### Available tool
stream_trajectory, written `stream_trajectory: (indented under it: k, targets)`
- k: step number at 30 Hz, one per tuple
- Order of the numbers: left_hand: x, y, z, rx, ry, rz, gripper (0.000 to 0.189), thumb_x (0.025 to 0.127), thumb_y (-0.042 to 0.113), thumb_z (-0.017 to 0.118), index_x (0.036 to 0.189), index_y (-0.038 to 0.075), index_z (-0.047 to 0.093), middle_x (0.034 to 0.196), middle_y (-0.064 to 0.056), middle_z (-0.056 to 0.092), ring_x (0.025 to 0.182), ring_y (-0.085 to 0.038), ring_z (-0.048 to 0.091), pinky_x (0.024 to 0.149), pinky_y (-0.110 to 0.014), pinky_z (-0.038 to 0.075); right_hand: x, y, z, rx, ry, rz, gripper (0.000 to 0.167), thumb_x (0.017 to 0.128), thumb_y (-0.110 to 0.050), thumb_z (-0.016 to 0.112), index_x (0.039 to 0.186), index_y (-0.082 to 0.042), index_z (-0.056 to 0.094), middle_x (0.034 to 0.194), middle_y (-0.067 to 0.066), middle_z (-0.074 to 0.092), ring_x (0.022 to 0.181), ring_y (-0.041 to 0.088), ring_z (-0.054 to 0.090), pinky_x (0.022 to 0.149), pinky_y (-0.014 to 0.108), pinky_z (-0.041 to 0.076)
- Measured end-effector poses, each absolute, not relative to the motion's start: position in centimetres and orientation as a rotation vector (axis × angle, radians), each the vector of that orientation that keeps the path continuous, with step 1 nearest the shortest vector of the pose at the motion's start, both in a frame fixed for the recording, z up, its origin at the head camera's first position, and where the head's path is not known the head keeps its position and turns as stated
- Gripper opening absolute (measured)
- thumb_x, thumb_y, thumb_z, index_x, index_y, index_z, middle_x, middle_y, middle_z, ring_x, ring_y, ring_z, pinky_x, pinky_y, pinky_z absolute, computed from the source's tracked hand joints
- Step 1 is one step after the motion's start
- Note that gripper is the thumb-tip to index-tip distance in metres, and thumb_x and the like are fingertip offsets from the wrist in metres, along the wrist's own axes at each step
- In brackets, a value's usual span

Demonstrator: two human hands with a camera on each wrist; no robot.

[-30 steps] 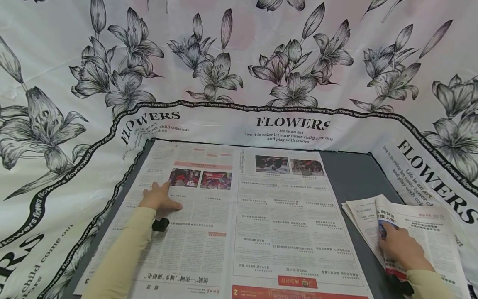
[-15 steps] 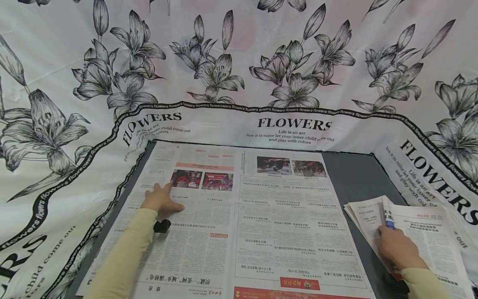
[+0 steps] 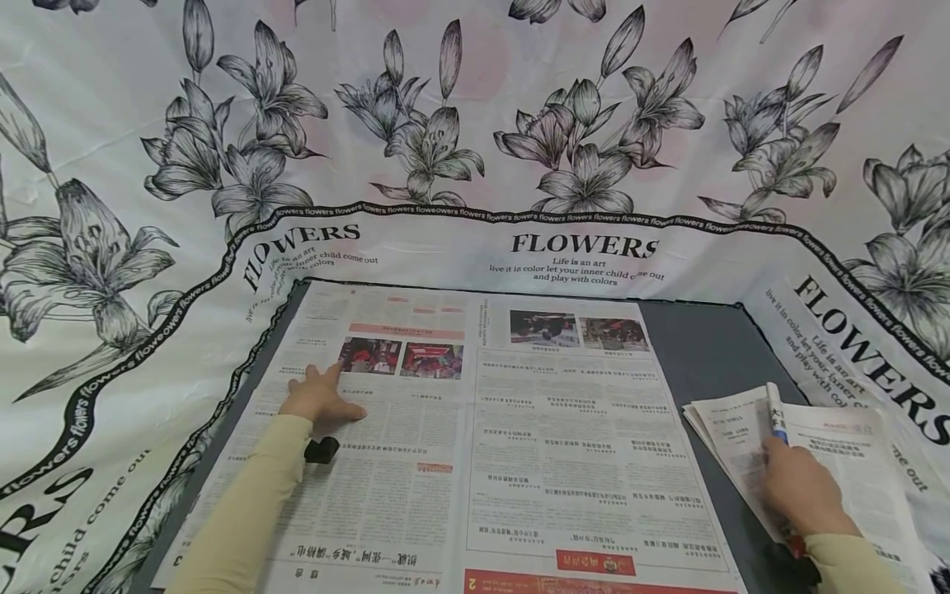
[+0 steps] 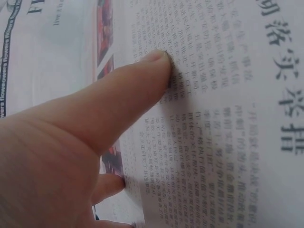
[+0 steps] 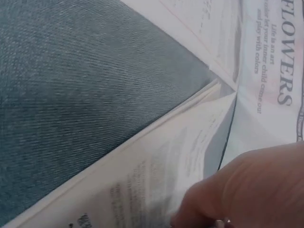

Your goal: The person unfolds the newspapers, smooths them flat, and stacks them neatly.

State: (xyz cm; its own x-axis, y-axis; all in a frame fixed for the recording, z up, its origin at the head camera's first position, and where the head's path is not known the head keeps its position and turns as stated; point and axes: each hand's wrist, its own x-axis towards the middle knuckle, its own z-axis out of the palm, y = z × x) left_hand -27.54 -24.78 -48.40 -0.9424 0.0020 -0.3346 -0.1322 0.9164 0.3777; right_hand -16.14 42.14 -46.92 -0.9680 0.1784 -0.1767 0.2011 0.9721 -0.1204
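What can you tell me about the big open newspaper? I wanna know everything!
The big open newspaper looks like thin, pale paper with lots of small dark print. It lies spread out and mostly flat on the dark grey table, with two pages side by side. Each page has two colour photos toward the far end, and a red strip crosses the right page's near end. The person's left hand rests on the left page. Its near edge is partly out of view.

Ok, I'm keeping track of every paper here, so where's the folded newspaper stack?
In the head view, the folded newspaper stack lies at the lower right, to the right of the spread-out newspaper, with the right hand gripping part of it.
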Motion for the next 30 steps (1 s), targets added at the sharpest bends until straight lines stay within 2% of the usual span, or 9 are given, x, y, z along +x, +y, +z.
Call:
stream_trajectory:
  k: [6, 10, 18, 21, 22, 23, 25, 28, 30]
  targets:
    - [-27.6, -24.7, -48.5, -0.092, 2.749, 0.571, 0.113, 0.075, 0.048, 0.085, 0.159, -0.001, 0.026, 0.145, -0.047, 0.026, 0.126, -0.070, 0.033, 0.097, -0.078, 0.041, -16.5, 41.8, -46.0, 0.243, 3.067, -0.327, 0.048, 0.084, 0.009, 0.057, 0.127, 0.024, 0.044, 0.103, 0.045, 0.059, 0.073, 0.039, 0.061, 0.057, 0.047, 0.050]
    - [-27.6, -24.7, -48.5, -0.102, 2.745, 0.578, 0.113, 0.075, 0.048, 0.085, 0.159, -0.001, 0.026, 0.146, -0.047, 0.025, 0.126, -0.070, 0.032, 0.097, -0.078, 0.041, -16.9, 40.6, -45.0, 0.261, 3.112, -0.442, 0.055, 0.082, 0.008, 0.054, 0.134, 0.022, 0.042, 0.117, 0.049, 0.053, 0.073, 0.038, 0.057, 0.054, 0.041, 0.046]
    - [-27.3, -24.5, -48.5, -0.134, 2.734, 0.603, 0.113, 0.077, 0.047, 0.085, 0.160, 0.000, 0.024, 0.149, -0.047, 0.022, 0.131, -0.070, 0.028, 0.100, -0.079, 0.038, -18.0, 35.7, -41.7, 0.194, 3.059, -0.763, 0.066, 0.089, -0.003, 0.050, 0.152, 0.006, 0.035, 0.131, 0.046, 0.047, 0.053, 0.019, 0.043, 0.048, 0.034, 0.036]
    - [-27.2, -24.7, -48.3, -0.131, 2.744, 0.602, 0.113, 0.077, 0.046, 0.084, 0.160, -0.001, 0.023, 0.148, -0.047, 0.023, 0.132, -0.071, 0.027, 0.102, -0.079, 0.036, -19.0, 32.8, -41.0, 0.093, 3.024, -0.918, 0.066, 0.093, -0.003, 0.052, 0.155, 0.004, 0.033, 0.136, 0.043, 0.047, 0.070, 0.031, 0.059, 0.054, 0.034, 0.041]
    - [-27.2, -24.7, -48.3, -0.129, 2.748, 0.603, 0.113, 0.077, 0.046, 0.084, 0.160, -0.001, 0.023, 0.148, -0.047, 0.023, 0.131, -0.071, 0.027, 0.102, -0.079, 0.036, -19.4, 31.7, -40.8, 0.056, 3.000, -0.974, 0.066, 0.094, -0.003, 0.053, 0.156, 0.003, 0.032, 0.139, 0.043, 0.046, 0.082, 0.038, 0.065, 0.057, 0.035, 0.045]
    - [-27.1, -24.7, -48.2, -0.128, 2.750, 0.602, 0.113, 0.078, 0.046, 0.084, 0.160, -0.001, 0.023, 0.148, -0.047, 0.023, 0.132, -0.071, 0.027, 0.102, -0.079, 0.036, -19.7, 30.5, -40.7, 0.015, 2.976, -1.026, 0.066, 0.095, -0.003, 0.054, 0.157, 0.002, 0.032, 0.143, 0.042, 0.044, 0.098, 0.045, 0.066, 0.061, 0.037, 0.048]
    - [-27.1, -24.8, -48.2, -0.126, 2.753, 0.597, 0.112, 0.078, 0.046, 0.083, 0.160, -0.001, 0.023, 0.147, -0.047, 0.024, 0.131, -0.071, 0.027, 0.102, -0.079, 0.036, -20.4, 28.2, -40.6, -0.044, 2.909, -1.131, 0.066, 0.097, -0.003, 0.056, 0.158, -0.001, 0.031, 0.150, 0.040, 0.039, 0.125, 0.055, 0.055, 0.074, 0.043, 0.056]
    - [-27.0, -24.7, -48.3, -0.113, 2.763, 0.583, 0.112, 0.078, 0.047, 0.083, 0.160, -0.001, 0.024, 0.146, -0.047, 0.026, 0.129, -0.070, 0.031, 0.102, -0.077, 0.037, -21.4, 24.8, -40.5, -0.128, 2.797, -1.282, 0.066, 0.098, -0.003, 0.057, 0.159, -0.006, 0.032, 0.159, 0.035, 0.032, 0.140, 0.055, 0.041, 0.094, 0.052, 0.056]
    - [-27.0, -24.5, -48.3, -0.104, 2.770, 0.576, 0.111, 0.078, 0.047, 0.083, 0.159, -0.002, 0.024, 0.145, -0.046, 0.028, 0.128, -0.069, 0.033, 0.103, -0.076, 0.038, -22.1, 22.9, -40.4, -0.181, 2.716, -1.397, 0.066, 0.098, -0.002, 0.057, 0.159, -0.007, 0.034, 0.161, 0.031, 0.031, 0.135, 0.051, 0.049, 0.091, 0.049, 0.056]
